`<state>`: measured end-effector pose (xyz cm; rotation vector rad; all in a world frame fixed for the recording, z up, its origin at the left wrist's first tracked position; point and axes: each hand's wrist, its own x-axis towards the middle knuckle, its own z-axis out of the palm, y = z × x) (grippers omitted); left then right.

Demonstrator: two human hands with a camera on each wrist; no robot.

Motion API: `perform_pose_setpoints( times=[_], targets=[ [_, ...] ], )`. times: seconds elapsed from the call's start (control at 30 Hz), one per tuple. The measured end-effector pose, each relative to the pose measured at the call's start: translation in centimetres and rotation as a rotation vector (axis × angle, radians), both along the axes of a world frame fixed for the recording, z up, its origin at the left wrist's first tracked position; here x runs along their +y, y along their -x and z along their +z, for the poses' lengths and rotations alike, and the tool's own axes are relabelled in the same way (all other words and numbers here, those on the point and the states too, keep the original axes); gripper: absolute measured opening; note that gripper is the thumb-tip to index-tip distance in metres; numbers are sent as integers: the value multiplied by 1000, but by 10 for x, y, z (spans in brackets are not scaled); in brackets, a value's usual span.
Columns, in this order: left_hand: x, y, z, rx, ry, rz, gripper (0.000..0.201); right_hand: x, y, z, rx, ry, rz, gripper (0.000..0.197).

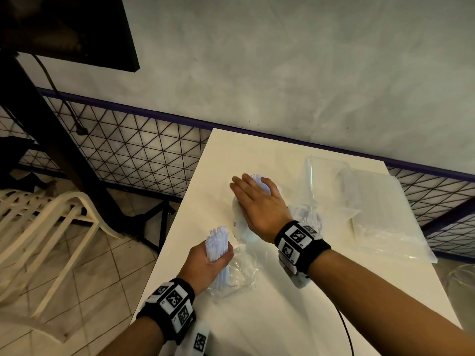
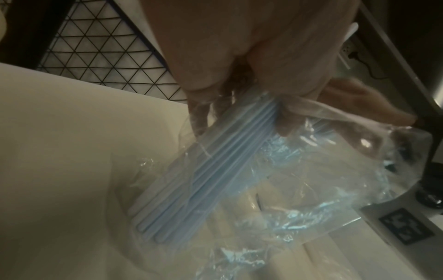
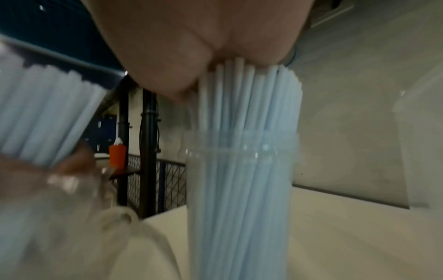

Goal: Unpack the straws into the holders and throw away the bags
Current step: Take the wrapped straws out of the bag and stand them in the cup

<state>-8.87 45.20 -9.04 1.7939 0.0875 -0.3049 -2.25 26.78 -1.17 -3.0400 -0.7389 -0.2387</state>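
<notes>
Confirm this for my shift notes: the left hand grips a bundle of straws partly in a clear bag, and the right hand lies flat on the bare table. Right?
Not quite. The right hand presses down on the tops of the straws in the clear holder, not on the table, as the right wrist view shows. The left hand does grip a straw bundle partly in its bag.

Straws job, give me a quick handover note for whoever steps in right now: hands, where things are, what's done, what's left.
Left hand: grips a bundle of straws, its lower part inside a clear bag.
Right hand: flat, fingers straight, pressing on the tops of the straws standing in the clear holder.
More clear bags lie on the table to the right.
Done: one holder is loaded.
Left: pull the held bundle free, put it in a holder, bin every bag.
</notes>
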Motion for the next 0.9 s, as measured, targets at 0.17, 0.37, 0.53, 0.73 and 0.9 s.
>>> perform_pose_setpoints(
  times=[0.17, 0.37, 0.53, 0.73, 0.9],
  targets=[
    [2, 2, 0, 4, 6, -17, 9, -1, -2, 0, -67, 3, -51, 58],
    [6, 0, -3, 13, 55, -62, 27, 10, 29, 24, 244, -562, 207, 52],
    [7, -1, -1, 18, 109, -169, 28, 12, 49, 6, 630, -776, -12, 78],
    [5, 1, -4, -24, 130, -292, 56, 11, 55, -24, 798, -973, -121, 36],
    [8, 1, -2, -11, 120, -305, 57, 10, 58, -28, 698, -1006, -120, 20]
  ],
)
